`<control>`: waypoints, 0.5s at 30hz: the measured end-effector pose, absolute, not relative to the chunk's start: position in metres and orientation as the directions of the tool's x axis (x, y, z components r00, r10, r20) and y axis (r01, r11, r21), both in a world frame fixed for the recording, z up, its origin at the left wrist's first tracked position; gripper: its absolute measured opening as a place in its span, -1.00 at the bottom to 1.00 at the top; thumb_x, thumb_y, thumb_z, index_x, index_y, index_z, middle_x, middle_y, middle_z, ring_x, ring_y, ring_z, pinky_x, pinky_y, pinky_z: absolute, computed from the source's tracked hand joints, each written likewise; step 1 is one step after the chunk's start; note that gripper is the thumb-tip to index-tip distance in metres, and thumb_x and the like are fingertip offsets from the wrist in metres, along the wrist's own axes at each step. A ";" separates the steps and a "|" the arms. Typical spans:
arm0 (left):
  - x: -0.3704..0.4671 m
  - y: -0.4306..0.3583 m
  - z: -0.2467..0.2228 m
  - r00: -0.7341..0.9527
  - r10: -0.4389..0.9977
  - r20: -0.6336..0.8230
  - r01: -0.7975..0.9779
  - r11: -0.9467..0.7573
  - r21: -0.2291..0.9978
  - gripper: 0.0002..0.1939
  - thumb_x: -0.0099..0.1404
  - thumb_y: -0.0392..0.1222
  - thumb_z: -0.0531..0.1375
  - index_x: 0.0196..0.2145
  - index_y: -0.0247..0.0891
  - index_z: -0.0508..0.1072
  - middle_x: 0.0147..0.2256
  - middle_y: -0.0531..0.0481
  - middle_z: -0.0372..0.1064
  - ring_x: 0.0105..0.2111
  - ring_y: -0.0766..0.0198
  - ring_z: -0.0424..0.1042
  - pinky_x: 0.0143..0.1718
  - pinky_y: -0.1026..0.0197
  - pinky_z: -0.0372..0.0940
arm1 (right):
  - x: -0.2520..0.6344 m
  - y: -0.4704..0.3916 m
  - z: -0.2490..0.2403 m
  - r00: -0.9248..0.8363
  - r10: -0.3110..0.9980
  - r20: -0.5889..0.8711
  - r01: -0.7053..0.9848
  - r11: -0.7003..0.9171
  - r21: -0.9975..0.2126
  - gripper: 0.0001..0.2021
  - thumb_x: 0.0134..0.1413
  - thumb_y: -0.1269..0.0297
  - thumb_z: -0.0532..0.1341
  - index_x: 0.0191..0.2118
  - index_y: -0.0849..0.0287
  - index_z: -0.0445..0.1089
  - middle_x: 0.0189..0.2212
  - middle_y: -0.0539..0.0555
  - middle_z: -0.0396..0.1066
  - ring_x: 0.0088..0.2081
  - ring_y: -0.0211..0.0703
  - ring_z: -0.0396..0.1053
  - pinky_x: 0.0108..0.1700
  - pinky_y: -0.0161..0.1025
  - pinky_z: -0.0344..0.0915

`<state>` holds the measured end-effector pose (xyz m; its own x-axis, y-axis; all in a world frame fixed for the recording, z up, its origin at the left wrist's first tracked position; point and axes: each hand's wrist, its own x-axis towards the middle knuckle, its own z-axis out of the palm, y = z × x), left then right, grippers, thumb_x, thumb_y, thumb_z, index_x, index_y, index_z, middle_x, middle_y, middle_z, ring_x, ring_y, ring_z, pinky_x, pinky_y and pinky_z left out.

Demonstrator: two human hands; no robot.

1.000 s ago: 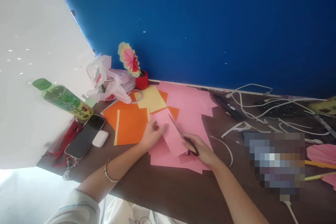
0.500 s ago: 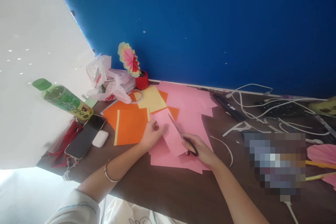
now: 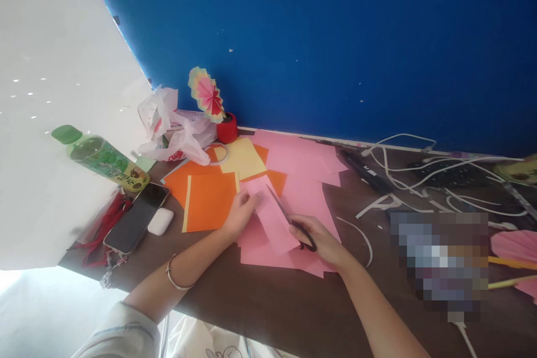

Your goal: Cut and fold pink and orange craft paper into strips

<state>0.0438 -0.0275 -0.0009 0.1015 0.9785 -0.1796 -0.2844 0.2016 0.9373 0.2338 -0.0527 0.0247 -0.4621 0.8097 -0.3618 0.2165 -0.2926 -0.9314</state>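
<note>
Between my hands is a narrow piece of pink paper (image 3: 274, 224), held above larger pink sheets (image 3: 260, 254). My left hand (image 3: 241, 213) pinches its left edge between thumb and fingers. My right hand (image 3: 316, 238) grips a pair of scissors (image 3: 280, 205) with dark handles. The blades point away to the upper left and lie along the paper's right side; whether they are apart is hard to make out. Left of my left hand lies an orange sheet (image 3: 212, 204) with a yellow strip along its side. A yellow sheet (image 3: 243, 158) lies behind.
At left are a green-capped bottle (image 3: 104, 159), a phone (image 3: 137, 218) and a white earbud case (image 3: 160, 221). Behind stand a plastic bag (image 3: 176, 128) and a paper fan flower (image 3: 206, 95) in a red pot (image 3: 227, 128). White cables (image 3: 390, 170) tangle at right, near a blurred-out object (image 3: 440, 260).
The pink piece has turned a little and shifted left, showing a narrower face. My left hand has moved slightly left with it; the scissors have barely moved.
</note>
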 end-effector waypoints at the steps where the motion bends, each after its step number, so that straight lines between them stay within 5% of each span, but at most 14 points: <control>1: 0.043 -0.027 -0.002 0.106 0.973 -0.203 -0.302 0.226 0.926 -0.62 0.11 0.07 0.21 -0.33 -0.34 0.46 -0.34 -0.11 0.48 -0.35 0.17 0.45 -0.29 0.17 0.32 | 0.234 -0.053 0.024 -0.471 0.808 -0.355 0.220 -0.282 -0.934 -0.59 -0.05 -0.11 0.17 -0.42 0.22 0.33 -0.58 -0.06 0.10 -0.53 -0.33 0.06 -0.52 -0.35 0.04; 15: 0.043 -0.030 -0.002 0.189 0.974 -0.128 -0.187 0.164 0.969 -0.68 0.13 0.04 0.20 -0.38 -0.32 0.47 -0.38 -0.09 0.49 -0.38 0.18 0.45 -0.35 0.19 0.33 | 0.241 -0.052 0.012 -0.413 0.863 -0.291 0.212 -0.219 -0.952 -0.62 -0.04 -0.09 0.17 -0.41 0.17 0.41 -0.58 0.02 0.26 -0.41 -0.13 0.25 -0.43 -0.26 0.19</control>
